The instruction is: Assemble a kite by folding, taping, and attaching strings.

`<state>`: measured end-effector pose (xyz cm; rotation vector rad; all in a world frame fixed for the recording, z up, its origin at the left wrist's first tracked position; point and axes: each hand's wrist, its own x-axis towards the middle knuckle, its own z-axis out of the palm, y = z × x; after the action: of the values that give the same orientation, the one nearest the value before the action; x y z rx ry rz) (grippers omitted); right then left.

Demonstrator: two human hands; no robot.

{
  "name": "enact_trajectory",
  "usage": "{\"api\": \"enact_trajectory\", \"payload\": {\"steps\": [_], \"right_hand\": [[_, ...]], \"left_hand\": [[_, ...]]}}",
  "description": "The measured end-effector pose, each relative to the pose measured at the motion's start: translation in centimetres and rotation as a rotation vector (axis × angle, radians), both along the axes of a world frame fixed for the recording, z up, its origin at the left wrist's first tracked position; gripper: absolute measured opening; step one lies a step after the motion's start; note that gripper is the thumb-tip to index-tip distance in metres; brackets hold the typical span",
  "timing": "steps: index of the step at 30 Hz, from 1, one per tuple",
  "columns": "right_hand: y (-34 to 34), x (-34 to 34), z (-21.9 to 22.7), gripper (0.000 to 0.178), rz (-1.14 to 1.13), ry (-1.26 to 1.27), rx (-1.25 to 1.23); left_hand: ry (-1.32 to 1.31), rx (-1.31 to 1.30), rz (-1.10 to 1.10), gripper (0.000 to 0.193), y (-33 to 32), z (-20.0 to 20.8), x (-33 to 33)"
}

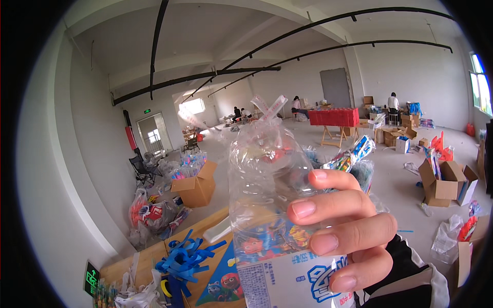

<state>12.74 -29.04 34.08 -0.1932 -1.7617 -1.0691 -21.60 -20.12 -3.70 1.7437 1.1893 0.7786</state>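
Close in front of me, my left hand is wrapped round the right side of a clear plastic bag. Its fingertips lie across the bag's front; the thumb is hidden. The bag's gathered neck has crossed tape strips. Low on it shows a white panel with blue print, below a band of colourful cartoon figures. Behind the bag, on a wooden table, are a tangle of blue ribbon strips and a blue cartoon-printed sheet. My right hand is out of the picture.
A yellow-and-blue tool and crumpled white plastic lie at the table's near left. Open cardboard boxes and stuffed bags stand on the floor. Farther off are a red-topped trestle table and several seated people.
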Motion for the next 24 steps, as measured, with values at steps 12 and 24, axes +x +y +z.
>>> {"api": "enact_trajectory", "payload": {"steps": [12,24], "right_hand": [[0.6,-0.1,-0.4,0.023,0.005,0.079,0.033],[0.5,0.5,-1.0,0.024,-0.004,0.094,0.005]], "left_hand": [[-0.038,0.015,-0.025,0.03,0.2,0.8,0.7],[-0.014,0.047,-0.075,0.029,0.2,0.7,0.3]]}}
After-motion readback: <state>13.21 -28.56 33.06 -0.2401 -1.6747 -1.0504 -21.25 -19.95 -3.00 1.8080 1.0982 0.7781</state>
